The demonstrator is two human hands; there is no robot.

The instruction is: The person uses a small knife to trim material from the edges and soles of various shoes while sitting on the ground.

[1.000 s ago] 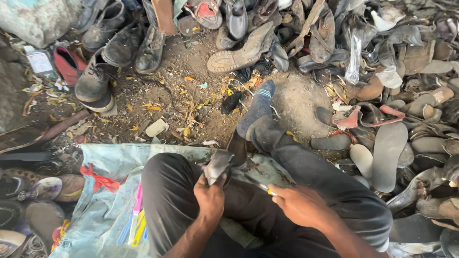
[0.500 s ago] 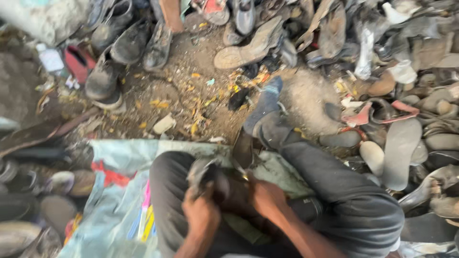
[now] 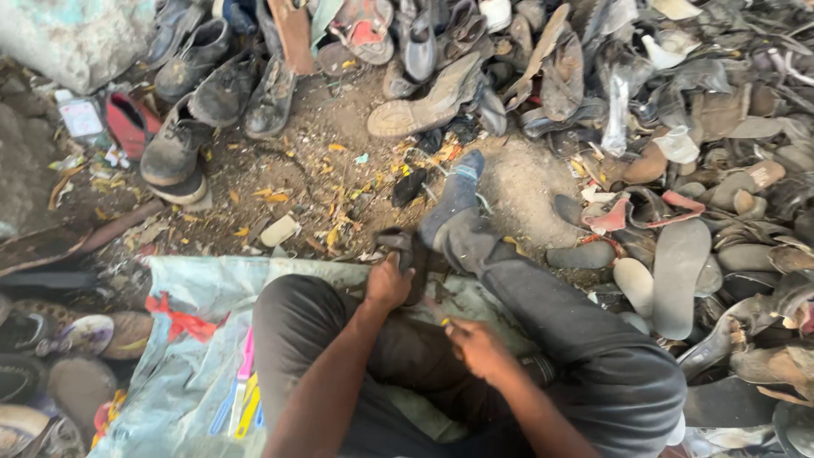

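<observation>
**Worn Shoe Gripped Amid a Sea of Cast-Off Footwear**

A seated person's left hand [image 3: 388,284] closes around a dark, battered shoe [image 3: 405,254], held between the knees just beside the outstretched socked foot [image 3: 454,199]. The right hand [image 3: 476,346] rests nearer, over the lap, fingers curled around something small with a yellow tip; what it is cannot be told. The shoe looks light and limp, its upper likely to fold under pressure, so the stiffer sole edge seems the surest place to hold it. It appears scuffed, dusty and dull black. A pale plastic sheet [image 3: 191,293] lies beneath, and piled shoes and soles [image 3: 678,263] fill the far and right ground.
</observation>
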